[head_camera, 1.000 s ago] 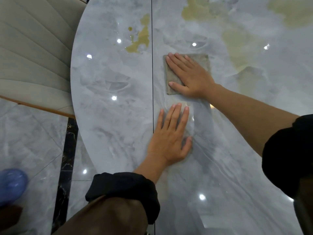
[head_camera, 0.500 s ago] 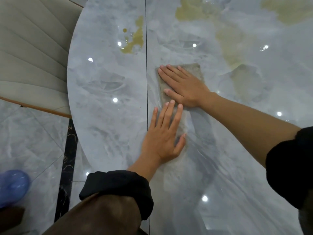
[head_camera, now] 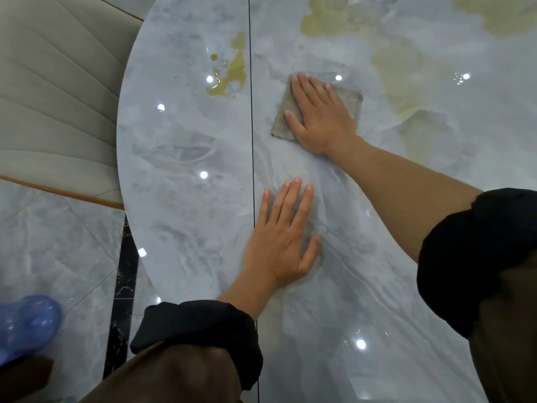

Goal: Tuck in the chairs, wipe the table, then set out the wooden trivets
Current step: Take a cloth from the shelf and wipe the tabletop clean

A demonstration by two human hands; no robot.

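Right hand (head_camera: 321,114) is flat on the grey cloth (head_camera: 348,103), fingers straight and held close together, thumb out to the left, pressing it onto the marble table (head_camera: 186,158). My fingertips aim away from me and a touch to the left. The cloth lies right of the dark seam (head_camera: 252,141) that runs down the tabletop, near it but not touching. It is a folded pad, close to square and turned slightly, with one corner pointing away from me at my fingertips and another toward the seam near my thumb. With my palm over the middle I cannot pick out a long axis.

Left hand (head_camera: 283,237) lies palm down on the bare marble nearer to me, just right of the seam. Its fingers are straight and a little apart, pointing away from me, and the thumb is out to the right. It holds nothing and is apart from the cloth.

There's a yellow patch (head_camera: 232,74) just left of the seam, beyond the cloth. A beige ribbed chair (head_camera: 52,112) stands at the table's left edge. A blue shoe (head_camera: 26,324) shows on the floor (head_camera: 52,242) at lower left.
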